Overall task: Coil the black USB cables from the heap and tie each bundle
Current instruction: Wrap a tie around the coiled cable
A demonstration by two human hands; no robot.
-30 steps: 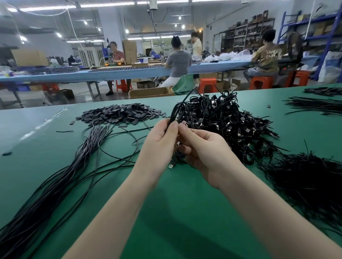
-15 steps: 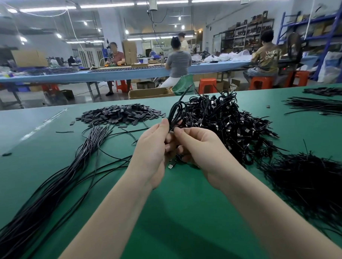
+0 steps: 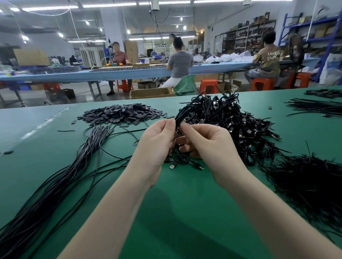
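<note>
Both hands meet mid-frame over the green table [image 3: 180, 217]; left hand [image 3: 157, 143] and right hand [image 3: 208, 145] have fingers curled, pinching one coiled cable bundle [image 3: 182, 114] that sticks up between the thumbs, USB plug [image 3: 173, 166] dangling below; can't tell whether a tie is on it. Loose cables [image 3: 56, 179] fan out lower left, finished heap [image 3: 234, 124] just right of the hands, ties pile [image 3: 315, 185] lower right. Risk: pinch is narrow, so the coil may spring open if either thumb slackens; dangling ends could snag the heap.
</note>
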